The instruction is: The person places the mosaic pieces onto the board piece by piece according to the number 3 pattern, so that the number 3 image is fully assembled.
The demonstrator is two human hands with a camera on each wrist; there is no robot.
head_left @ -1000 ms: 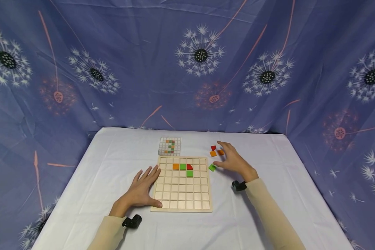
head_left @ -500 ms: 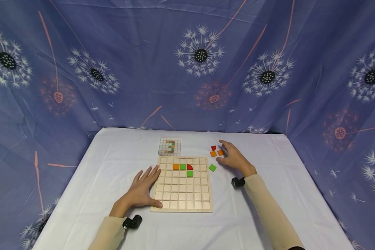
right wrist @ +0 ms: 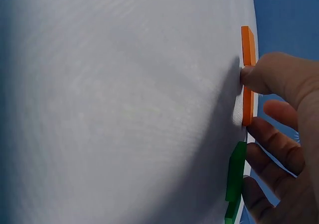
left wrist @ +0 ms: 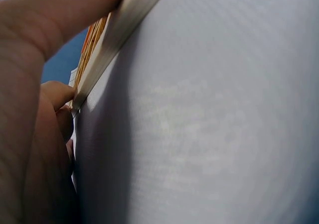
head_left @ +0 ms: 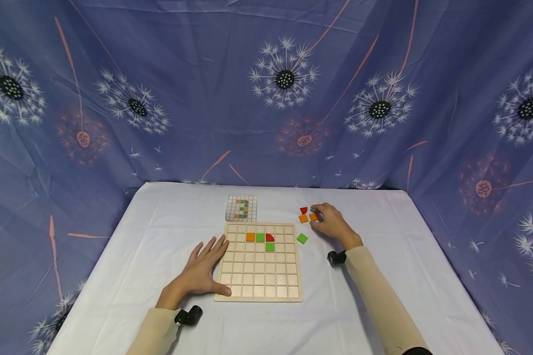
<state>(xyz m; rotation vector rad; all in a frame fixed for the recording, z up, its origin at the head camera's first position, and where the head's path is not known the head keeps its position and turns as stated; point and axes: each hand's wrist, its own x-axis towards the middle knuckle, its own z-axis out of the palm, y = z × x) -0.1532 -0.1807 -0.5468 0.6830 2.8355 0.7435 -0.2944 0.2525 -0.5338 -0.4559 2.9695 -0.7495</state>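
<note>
My right hand (head_left: 334, 224) bends over an orange square tile (head_left: 314, 217) right of the board; in the right wrist view, thumb and a finger pinch opposite ends of this orange tile (right wrist: 247, 104). Another orange tile (head_left: 303, 218) and a red quarter-round tile (head_left: 304, 210) lie just left of it. My left hand (head_left: 200, 271) rests on the left side of the wooden grid board (head_left: 257, 268), fingers spread and thumb on the near left corner. On the board sit an orange tile (head_left: 250, 237), two green tiles (head_left: 270, 247) and a red quarter-round (head_left: 270, 237).
Behind the board lies a pattern card (head_left: 241, 208) with a coloured figure on a grid. A loose green tile (head_left: 302, 238) lies by the board's right edge. Green tiles (right wrist: 235, 171) under my right hand show in the right wrist view. A patterned curtain (head_left: 204, 98) surrounds the white table.
My right hand has left the loose green tile, shifted slightly right, and its thumb and fingers have closed in on the right-hand orange tile. My left hand and the board stay put.
</note>
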